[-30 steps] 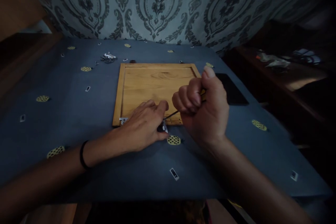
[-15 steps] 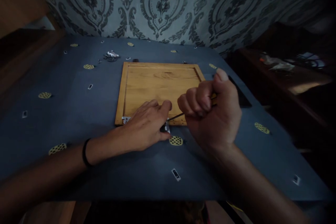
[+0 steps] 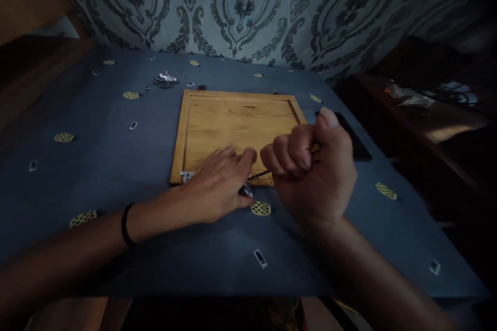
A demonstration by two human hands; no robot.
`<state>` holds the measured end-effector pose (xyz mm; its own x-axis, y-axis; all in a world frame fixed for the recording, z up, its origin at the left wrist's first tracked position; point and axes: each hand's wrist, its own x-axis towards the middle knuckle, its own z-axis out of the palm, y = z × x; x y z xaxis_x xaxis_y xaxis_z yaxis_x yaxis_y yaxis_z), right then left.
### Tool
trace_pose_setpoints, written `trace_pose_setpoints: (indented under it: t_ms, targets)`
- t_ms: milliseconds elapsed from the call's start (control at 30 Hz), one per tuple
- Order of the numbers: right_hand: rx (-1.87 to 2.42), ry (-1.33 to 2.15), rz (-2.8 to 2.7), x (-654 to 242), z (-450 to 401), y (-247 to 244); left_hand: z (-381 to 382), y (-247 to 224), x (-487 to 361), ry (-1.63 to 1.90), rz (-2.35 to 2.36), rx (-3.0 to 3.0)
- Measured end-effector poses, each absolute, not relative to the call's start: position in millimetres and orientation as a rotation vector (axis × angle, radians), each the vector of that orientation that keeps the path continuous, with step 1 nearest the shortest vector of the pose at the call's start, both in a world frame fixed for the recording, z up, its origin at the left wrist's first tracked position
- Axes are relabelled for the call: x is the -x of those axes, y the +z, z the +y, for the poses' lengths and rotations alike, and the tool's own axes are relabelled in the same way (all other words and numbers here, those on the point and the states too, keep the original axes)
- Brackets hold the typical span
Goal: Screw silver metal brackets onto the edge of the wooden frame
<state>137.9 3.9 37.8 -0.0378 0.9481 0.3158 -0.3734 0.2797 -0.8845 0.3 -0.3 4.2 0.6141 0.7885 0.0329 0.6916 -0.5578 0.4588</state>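
A framed wooden panel (image 3: 243, 124) lies flat on the cloth-covered table. My left hand (image 3: 217, 183) rests over its near edge, fingers bent on top and thumb lower down, gripping a shiny metal hinge (image 3: 247, 190) mostly hidden beneath it. Just left of those fingers, another metal fitting (image 3: 188, 176) shows on the panel's near-left corner. In a fist with the thumb up, my right hand (image 3: 314, 165) holds a screwdriver (image 3: 259, 174). Its thin dark shaft points left to the hinge by my left thumb; the tip cannot be made out, and the fist hides most of the yellow-and-black handle.
Behind the panel to the left sits a small heap of metal parts (image 3: 165, 80). A dark flat object (image 3: 355, 139) lies right of the panel, partly behind my right hand. Patterned cloth (image 3: 240, 5) rises at the back. Wooden furniture (image 3: 435, 124) stands at right.
The right fist has turned and shifted very slightly, with the screwdriver still in it. The left hand stays on the hinge. The view has tilted a little.
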Motion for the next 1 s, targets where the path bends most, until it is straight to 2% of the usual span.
trace_pose_setpoints:
  t_ms: [233, 433, 567, 1000]
  targets:
    - [0.659, 1.203, -1.120, -137, 2, 37, 3, 25, 6, 0.291, 1.198, -2.410]
    - [0.674, 1.214, -1.124, -135, -1, 38, 22, 61, 45, 0.711, 1.240, -2.311]
    - [0.678, 1.201, -1.146, -136, 0, 38, 45, 75, 77, 0.828, 1.383, -2.291]
    - [0.736, 1.194, -1.126, -136, 0, 37, 115, 48, 180, 1.180, 1.858, -1.530]
